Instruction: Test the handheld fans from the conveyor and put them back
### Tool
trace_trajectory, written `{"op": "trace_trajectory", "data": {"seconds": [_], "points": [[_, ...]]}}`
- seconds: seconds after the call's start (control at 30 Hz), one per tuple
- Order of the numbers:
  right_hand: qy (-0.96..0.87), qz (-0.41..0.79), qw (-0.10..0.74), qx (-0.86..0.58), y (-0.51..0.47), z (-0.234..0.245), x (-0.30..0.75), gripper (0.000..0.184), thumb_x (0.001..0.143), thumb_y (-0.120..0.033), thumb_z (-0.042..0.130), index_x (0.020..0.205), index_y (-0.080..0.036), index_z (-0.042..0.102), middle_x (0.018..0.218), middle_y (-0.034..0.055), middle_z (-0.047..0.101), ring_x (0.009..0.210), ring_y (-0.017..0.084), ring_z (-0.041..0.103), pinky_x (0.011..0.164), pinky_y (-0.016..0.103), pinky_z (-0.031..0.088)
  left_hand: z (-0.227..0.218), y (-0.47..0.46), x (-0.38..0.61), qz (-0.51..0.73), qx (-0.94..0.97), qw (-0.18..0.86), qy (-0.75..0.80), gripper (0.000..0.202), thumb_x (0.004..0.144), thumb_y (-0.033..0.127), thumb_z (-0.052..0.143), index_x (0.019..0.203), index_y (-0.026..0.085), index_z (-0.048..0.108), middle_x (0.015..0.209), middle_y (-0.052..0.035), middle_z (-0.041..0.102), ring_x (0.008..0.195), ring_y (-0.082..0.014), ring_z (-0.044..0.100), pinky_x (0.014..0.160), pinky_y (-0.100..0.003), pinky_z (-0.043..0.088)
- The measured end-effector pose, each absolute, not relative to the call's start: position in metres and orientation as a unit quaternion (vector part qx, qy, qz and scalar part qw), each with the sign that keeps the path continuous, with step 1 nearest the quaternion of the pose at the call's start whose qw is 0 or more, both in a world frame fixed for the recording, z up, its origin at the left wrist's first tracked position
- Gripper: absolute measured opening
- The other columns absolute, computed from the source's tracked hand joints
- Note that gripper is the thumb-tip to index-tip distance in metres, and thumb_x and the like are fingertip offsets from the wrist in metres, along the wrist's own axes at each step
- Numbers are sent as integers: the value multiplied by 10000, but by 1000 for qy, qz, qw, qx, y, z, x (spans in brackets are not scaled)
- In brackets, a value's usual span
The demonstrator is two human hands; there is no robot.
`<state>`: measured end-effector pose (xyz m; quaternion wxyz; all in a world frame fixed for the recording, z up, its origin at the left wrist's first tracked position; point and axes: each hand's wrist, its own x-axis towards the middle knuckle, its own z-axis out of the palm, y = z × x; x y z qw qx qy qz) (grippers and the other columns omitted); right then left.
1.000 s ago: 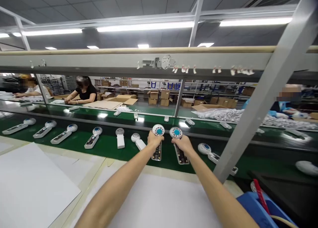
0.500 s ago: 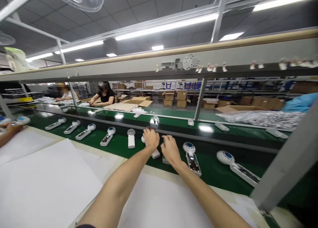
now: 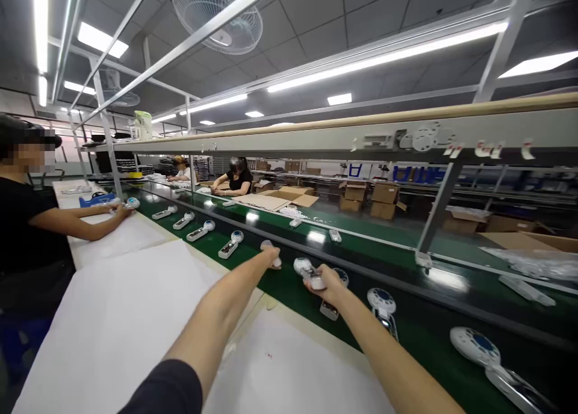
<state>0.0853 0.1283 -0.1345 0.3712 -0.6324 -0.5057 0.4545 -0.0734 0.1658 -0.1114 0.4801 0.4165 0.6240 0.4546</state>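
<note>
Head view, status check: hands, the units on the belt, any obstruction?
Left hand closed on white piece over belt. Right hand grips white fan unit. Another unit lies just beneath it; nothing blocking.

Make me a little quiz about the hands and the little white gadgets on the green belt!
1. True or false: the right hand holds a white device above the belt.
2. The left hand reaches to: A a cardboard box; B a white part over the belt; C a blue bin.
3. What colour are the round middles of the other devices lying on the belt?
Key: 1 true; 2 B; 3 blue.
</note>
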Motion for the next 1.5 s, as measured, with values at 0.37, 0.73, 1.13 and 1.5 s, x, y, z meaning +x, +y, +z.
{"op": "trace_trajectory", "data": {"seconds": [0.37, 0.73, 1.13, 1.5], "points": [[-475, 469, 589, -455, 12, -45, 189, 418, 854, -149, 608, 1268, -198, 585, 934, 93, 766, 812, 243, 772, 625, 267, 637, -24, 55, -14, 513, 526, 638, 231, 479, 883, 112, 471, 1334, 193, 332, 1133, -111, 687, 744, -208, 732, 661, -371, 609], [-581, 379, 633, -344, -53, -30, 220, 466, 836, -289, 696, 1261, -248, 510, 986, 61, 742, 714, 213, 730, 660, 372, 633, -28, -1, 32, 485, 585, 650, 22, 593, 804, 144, 637, 1278, 243, 294, 1139, -77, 653, 722, -234, 749, 608, -371, 622], [-591, 384, 636, -315, -55, -26, 212, 725, 837, -217, 693, 1473, -290, 353, 1154, 58, 711, 863, 219, 736, 712, 351, 628, -25, 0, 29, 486, 611, 623, 42, 636, 820, 154, 631, 1323, 234, 251, 1000, -69, 710, 660, -215, 728, 606, -350, 600], [-577, 375, 639, -344, -57, -29, 214, 842, 826, -247, 677, 1550, -308, 252, 978, 43, 726, 686, 208, 709, 575, 335, 608, -25, 0, 29, 477, 590, 650, 46, 684, 794, 173, 647, 1356, 235, 261, 937, -42, 701, 624, -204, 710, 554, -318, 571]]}}
